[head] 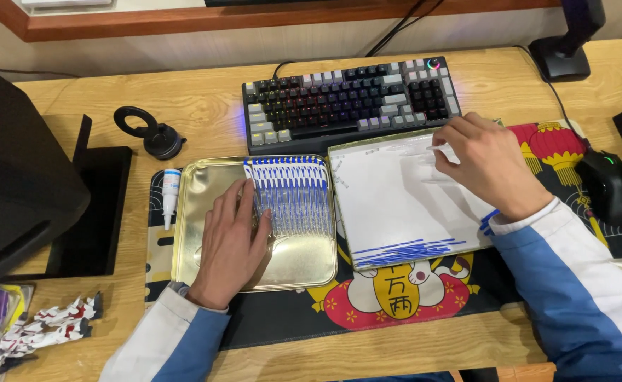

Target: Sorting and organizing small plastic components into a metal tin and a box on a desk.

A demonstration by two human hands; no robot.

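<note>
A shallow gold metal tray (198,184) lies on a dark printed desk mat. In it, a neat row of several thin clear pieces with blue ends (293,194) lies side by side. My left hand (229,244) rests flat in the tray, fingertips touching the left side of that row. To the right lies a second tray lined with white paper (396,194), with a loose bunch of thin blue pieces (403,251) along its near edge. My right hand (484,163) is over its far right corner, fingers pinched on a small clear piece.
A dark keyboard (350,99) sits behind the trays. A small white bottle (170,194) and a black ring-shaped object (148,131) lie left of the gold tray. A black mouse (608,187) is at the right, a black box (21,184) at the left, a white model figure (38,332) near the front left.
</note>
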